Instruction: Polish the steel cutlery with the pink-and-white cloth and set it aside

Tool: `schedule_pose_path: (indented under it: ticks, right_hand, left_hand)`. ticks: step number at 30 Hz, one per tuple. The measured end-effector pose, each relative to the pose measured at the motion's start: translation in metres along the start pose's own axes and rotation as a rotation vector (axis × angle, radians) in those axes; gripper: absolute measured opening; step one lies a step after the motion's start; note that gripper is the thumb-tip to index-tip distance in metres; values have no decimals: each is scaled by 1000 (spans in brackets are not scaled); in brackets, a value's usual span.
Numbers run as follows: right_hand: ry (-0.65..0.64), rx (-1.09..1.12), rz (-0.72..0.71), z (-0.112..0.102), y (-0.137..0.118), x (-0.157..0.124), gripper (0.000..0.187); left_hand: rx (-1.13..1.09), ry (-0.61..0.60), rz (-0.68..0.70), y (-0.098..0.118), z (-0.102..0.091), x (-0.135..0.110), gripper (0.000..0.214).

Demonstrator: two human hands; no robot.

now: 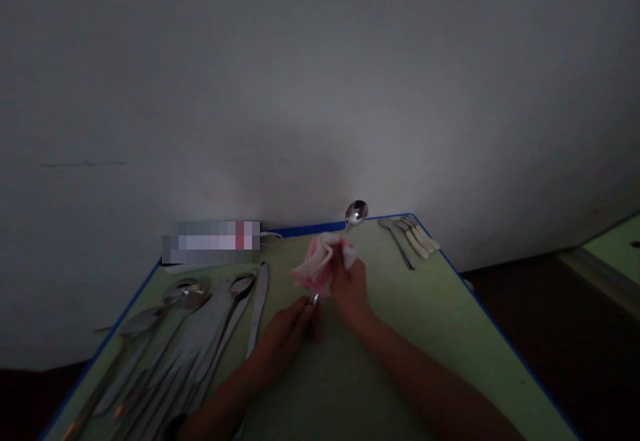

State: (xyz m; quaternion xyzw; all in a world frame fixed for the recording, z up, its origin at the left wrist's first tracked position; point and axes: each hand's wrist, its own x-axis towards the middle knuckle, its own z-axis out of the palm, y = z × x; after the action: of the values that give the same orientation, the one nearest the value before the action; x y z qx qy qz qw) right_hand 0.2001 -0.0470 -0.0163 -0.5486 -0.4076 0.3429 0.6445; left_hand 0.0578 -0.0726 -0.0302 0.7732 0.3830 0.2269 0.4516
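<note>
My left hand is closed on the lower end of a metal spoon, whose shiny bowl sticks up near the table's far edge. My right hand is closed round a pink and white cloth that wraps the spoon's handle between the bowl and my left hand. Both hands hover over the middle of the light green table.
Several long metal spoons and utensils lie in a row on the table's left side. A few pieces of white-handled cutlery lie at the far right corner. The table has a blue edge and stands against a pale wall. Dark floor lies to the right.
</note>
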Motion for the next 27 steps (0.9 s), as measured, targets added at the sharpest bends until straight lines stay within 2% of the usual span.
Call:
schedule_pose_path:
  ticks: [5,9,11,14,18,20,22,27]
  right_hand:
    - [-81,11,16,17,11,-27,35]
    - [-115,130,114,20,18,-30,37]
    - [-65,180,205,19,20,-22,40]
    - [111,348,291,11,20,1,41]
    - [281,537,274,-10,12,39,35]
    - [301,544,224,-21,8,52,33]
    - [213,485,133,-31,5,61,32]
    - [-222,201,-59,-53,-6,67,31]
  left_hand:
    - [59,107,-50,-15,4,3,39]
    - [73,162,-89,-17,4,5,37]
    - [59,133,-78,-13,4,4,35]
    - [51,45,-55,-3,6,2,37]
    - [69,-61,-41,6,6,-2,38]
    - [70,-83,-50,5,6,-3,37]
    - [66,-71,-78,1,6,-3,37]
    - [61,74,-187,-5,6,-2,43]
